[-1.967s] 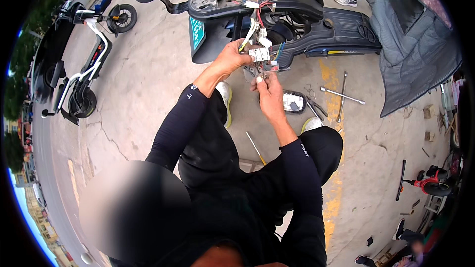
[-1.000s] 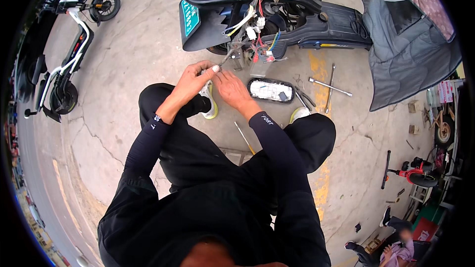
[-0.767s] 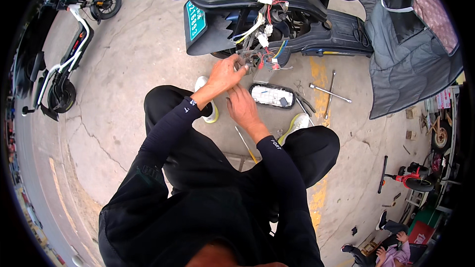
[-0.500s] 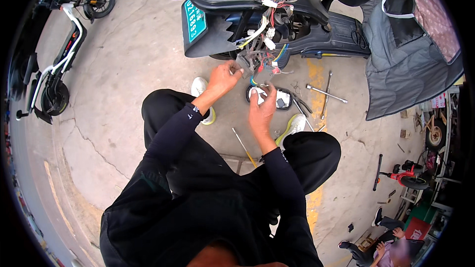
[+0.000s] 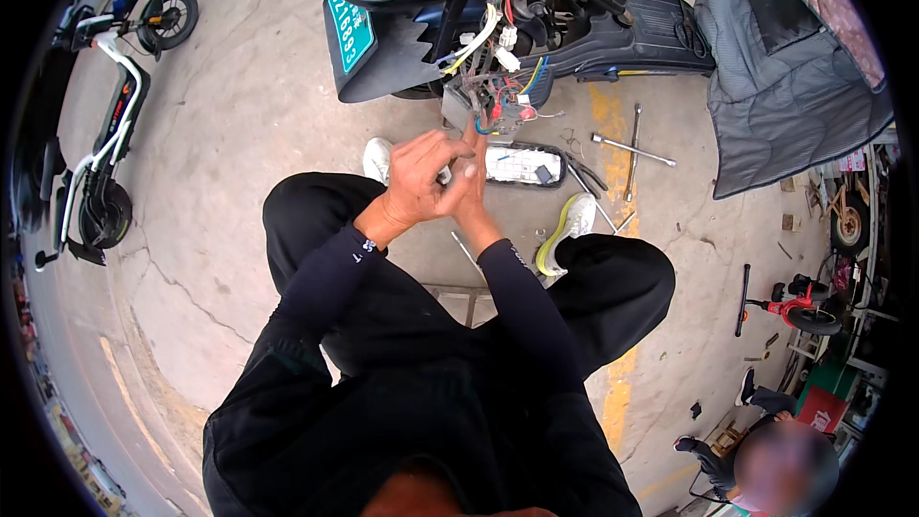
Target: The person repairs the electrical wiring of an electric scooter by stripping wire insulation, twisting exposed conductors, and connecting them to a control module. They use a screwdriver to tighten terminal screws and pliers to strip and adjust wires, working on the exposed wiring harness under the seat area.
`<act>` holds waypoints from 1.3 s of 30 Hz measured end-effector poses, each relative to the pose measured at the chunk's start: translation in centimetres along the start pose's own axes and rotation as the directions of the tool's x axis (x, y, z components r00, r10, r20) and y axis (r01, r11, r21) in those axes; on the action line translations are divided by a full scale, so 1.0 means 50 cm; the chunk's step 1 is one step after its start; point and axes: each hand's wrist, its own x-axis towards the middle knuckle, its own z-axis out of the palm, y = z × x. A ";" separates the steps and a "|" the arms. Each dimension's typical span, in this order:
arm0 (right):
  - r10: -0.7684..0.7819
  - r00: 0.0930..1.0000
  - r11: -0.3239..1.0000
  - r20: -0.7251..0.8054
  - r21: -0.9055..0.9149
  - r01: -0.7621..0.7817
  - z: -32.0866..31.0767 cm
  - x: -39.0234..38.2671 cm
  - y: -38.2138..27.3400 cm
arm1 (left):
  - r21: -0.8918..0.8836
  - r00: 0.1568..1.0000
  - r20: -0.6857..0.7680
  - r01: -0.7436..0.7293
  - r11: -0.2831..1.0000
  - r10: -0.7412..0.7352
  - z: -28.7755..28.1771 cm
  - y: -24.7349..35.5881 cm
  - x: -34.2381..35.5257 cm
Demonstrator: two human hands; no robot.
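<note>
While a white e-bike [image 5: 120,124] stands at the left, well apart from the work, my eye goes to the black scooter [image 5: 661,29] in front of the seated figure. Its teal plate [image 5: 349,33] is set on the near left of the body, tilted toward us. Next comes the left hand [image 5: 414,177], half closed, fingers curled and thumb toward the right hand [image 5: 467,193]; whether something small is pinched in it, I cannot tell. The right hand sits partly behind it with 1 finger stretched upward, the rest mostly hidden, so its hold is unclear too. A blue wire [image 5: 481,127] shows right by that fingertip. Both hands work this close to the scooter, I'd judge, because the wires [image 5: 490,33] reach only so far. Those hang loose down its near side, probably so their white connectors [image 5: 506,59] are easy to get at. Just right of the hands, a black tray [image 5: 526,183] lies on the ground [image 5: 689,230], its inside white with a small dark piece in it, perhaps serving as a dish. Beside it are pliers [image 5: 586,173], then a cross wrench [image 5: 634,148], seemingly left within arm's reach. A grey cover [image 5: 795,115] droops beyond the scooter's right end, likely folded aside for access.
</note>
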 end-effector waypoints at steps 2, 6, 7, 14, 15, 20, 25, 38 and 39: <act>0.014 0.992 0.993 0.126 -0.117 0.001 0.016 0.020 -0.062 | 0.044 0.985 0.124 -0.123 0.991 0.117 -0.005 0.017 -0.019; 0.092 0.984 0.984 0.155 -0.167 -0.066 0.010 0.033 -0.043 | 0.139 0.981 0.131 0.127 0.982 -0.146 0.051 0.008 0.001; 0.103 0.983 0.986 0.152 -0.146 -0.081 0.013 0.035 -0.030 | 0.152 0.969 0.097 0.210 0.966 -0.226 0.054 -0.008 0.010; 0.021 0.998 0.999 0.055 -0.035 -0.019 0.028 0.050 0.014 | 0.367 0.865 0.116 0.420 0.830 -0.489 0.078 -0.072 0.031; 0.014 0.997 1.000 0.072 -0.021 -0.013 0.026 0.052 0.018 | 0.395 0.869 0.120 0.403 0.826 -0.481 0.083 -0.084 0.030; -0.093 0.981 0.995 0.168 -0.010 0.096 -0.022 0.031 0.057 | 0.292 0.745 0.172 0.586 0.756 -0.644 0.122 -0.118 0.056; 0.427 0.902 0.898 0.071 0.083 -0.431 -0.098 0.002 0.127 | 0.170 0.756 0.021 0.642 0.747 -0.654 0.153 -0.137 0.042; 0.526 0.572 0.382 0.630 0.426 -0.820 -0.203 0.082 0.383 | 0.206 0.213 0.366 0.931 0.303 -0.906 0.192 -0.146 -0.216; 0.573 0.553 0.332 0.604 0.446 -0.831 -0.206 0.065 0.405 | 0.193 0.029 0.371 0.975 0.108 -0.928 0.214 -0.155 -0.266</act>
